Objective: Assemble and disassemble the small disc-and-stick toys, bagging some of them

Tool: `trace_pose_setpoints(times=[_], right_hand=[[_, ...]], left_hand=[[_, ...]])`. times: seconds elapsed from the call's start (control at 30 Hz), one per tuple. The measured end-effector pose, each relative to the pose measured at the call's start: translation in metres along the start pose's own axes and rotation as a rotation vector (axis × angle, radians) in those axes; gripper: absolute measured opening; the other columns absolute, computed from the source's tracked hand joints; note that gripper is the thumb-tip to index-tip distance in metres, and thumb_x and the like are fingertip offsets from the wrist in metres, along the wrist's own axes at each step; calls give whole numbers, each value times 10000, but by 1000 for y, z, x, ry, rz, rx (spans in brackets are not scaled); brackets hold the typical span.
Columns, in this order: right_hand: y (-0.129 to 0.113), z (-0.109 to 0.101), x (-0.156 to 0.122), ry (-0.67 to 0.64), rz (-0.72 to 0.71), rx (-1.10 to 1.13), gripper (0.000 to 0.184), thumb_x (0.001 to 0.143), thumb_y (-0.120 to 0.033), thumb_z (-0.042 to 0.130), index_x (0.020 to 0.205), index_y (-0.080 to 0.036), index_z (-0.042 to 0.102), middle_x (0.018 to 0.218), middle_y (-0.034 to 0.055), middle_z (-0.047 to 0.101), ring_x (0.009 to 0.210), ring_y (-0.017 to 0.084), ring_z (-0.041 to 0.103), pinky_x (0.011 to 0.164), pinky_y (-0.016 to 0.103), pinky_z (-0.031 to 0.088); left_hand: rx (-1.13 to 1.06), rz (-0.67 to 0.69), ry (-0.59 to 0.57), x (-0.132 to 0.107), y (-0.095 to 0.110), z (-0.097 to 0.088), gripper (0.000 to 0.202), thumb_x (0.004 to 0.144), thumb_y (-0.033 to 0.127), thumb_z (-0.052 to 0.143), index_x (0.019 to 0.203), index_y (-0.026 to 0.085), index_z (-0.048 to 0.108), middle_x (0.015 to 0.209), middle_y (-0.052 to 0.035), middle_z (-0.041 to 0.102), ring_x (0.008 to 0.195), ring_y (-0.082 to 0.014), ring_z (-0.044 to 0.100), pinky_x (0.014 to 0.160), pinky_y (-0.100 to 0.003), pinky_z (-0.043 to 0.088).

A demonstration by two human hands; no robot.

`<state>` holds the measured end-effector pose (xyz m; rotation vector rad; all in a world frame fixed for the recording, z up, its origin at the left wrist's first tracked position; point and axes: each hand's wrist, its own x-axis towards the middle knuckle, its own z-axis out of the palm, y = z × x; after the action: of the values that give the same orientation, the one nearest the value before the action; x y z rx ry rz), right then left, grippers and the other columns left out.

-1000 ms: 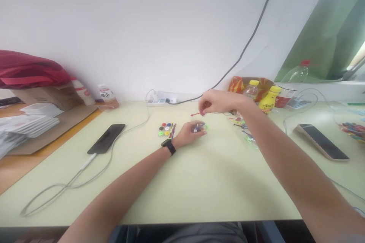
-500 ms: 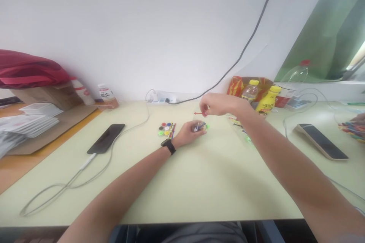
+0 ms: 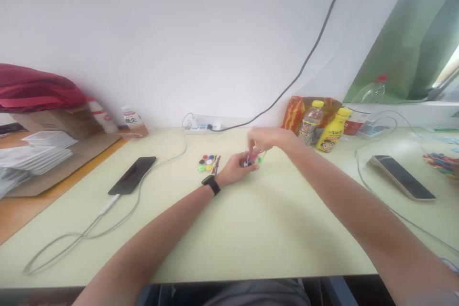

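My left hand (image 3: 236, 167), with a black watch on the wrist, rests on the table and curves round a small assembly of plastic parts (image 3: 246, 162). White, blue and red bits show between its thumb and fingers; its full shape is hidden. Directly above, my right hand (image 3: 261, 139) points down with fingers pinched on a small red plastic piece (image 3: 253, 156), mostly covered by the fingers. A bright green stick (image 3: 262, 157) juts out at the right. Left of my left hand lie several coloured round discs (image 3: 209, 161) and thin coloured sticks (image 3: 216, 164).
A black phone (image 3: 132, 175) on a cable lies at left, another phone (image 3: 403, 177) at right. A power strip (image 3: 201, 126) is by the wall. Bottles (image 3: 333, 130) and a snack bag (image 3: 292, 114) stand back right. Coloured pieces (image 3: 439, 162) lie far right.
My right hand has come down and slightly left with the red piece, to the parts at my left hand. The left hand stays put. A person's hand at the far right has mostly gone from view.
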<state>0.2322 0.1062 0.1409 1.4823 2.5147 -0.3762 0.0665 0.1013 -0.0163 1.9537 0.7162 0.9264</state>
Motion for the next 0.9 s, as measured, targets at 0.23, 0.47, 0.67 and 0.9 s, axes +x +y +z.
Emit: trace_pose_setpoints(times=[0.23,0.47,0.67,0.9], right_hand=[[17,13,5,65,-101,101,303,670,-443,864,856,-204,841,804,40,734,673,174,587,600,288,363],[30,6,-32,293,-274,315,231,853,-189,608,1004,-198,783,933,51,719,789,177,601,662,270,422],[20,28,-59,673,-267,647,410,924,-356,651,1319,-248,621,1002,37,698,908,197,632,823,333,509],[2,106,-50,558,-301,1163,361,820,-521,792,946,-183,774,906,75,759,870,240,713,839,397,576]], left_hand=[[11,21,26,0,8,1,387,886,533,712,958,153,708,897,-41,685,796,-175,580,720,-277,453],[-56,42,146,6,28,-11,391,890,494,738,1113,173,765,1127,-115,757,981,-241,684,848,-347,538],[-161,70,174,9,55,-21,322,896,468,754,992,162,789,1029,-112,781,949,-235,718,829,-337,554],[-281,-80,193,-36,68,-12,272,857,415,814,851,152,746,817,-78,777,740,-193,719,661,-283,538]])
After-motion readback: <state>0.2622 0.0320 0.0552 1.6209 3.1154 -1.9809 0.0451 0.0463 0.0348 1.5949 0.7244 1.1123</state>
